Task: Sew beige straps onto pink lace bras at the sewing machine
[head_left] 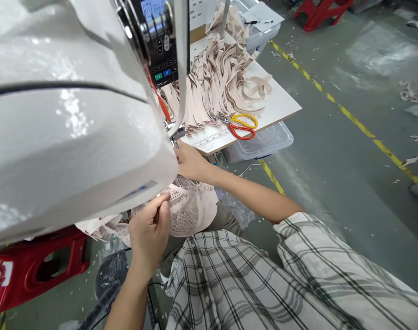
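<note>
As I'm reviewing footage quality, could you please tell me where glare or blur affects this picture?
In the head view, speckled glare marks the white machine; in the same head view, the floor looks smeared toward the right, while the lace and scissors read fairly clearly.

White tabletop [280, 106] beyond right hand [194, 163], corner jutting out to right of it. On top: heap of beige fabric strips [209, 85], past right hand, some curling loose on side farther right. Scissors [233, 123], one yellow and one red loop, near edge, blade tips toward strips. Ruler scale [210, 137] between scissors and right hand. Grey-green floor [335, 183], well right of grip: yellow tape line [355, 122], scattered pale scraps [408, 93]. Red stool [320, 13] farthest off.
</note>
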Demonstrator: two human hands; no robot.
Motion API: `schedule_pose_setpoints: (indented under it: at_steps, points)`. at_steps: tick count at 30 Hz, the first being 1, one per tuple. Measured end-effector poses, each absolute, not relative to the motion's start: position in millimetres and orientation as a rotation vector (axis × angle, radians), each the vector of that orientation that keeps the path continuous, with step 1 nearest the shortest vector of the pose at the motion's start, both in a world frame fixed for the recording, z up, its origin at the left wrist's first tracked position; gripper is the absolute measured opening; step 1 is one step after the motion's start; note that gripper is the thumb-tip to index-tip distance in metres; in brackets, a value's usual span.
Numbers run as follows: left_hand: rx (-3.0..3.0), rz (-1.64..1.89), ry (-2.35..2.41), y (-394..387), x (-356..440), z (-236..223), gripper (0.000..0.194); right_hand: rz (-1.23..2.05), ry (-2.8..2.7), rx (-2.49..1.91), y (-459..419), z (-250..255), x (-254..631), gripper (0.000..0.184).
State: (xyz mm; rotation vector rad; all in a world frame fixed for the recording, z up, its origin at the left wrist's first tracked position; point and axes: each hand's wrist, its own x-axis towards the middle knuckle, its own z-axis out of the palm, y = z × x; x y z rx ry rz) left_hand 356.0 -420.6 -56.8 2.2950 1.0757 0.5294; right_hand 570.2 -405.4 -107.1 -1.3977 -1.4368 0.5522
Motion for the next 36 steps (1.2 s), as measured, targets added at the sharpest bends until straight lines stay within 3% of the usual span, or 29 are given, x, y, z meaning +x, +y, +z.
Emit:
schedule_pose_setpoints:
  at_steps: [25,36]
  points:
    - [2.269,0.615,1.082,-417.8,341.4,-77.7,0.027,0.482,-1.407,-1.453,-408.1,-104.4,561.0,0.008]
    - [2.417,0.728,0.901,-426.3,336.3,-89.3,0.028,0.624,-1.358,-1.369,-430.2,-99.8,564.2,0.015]
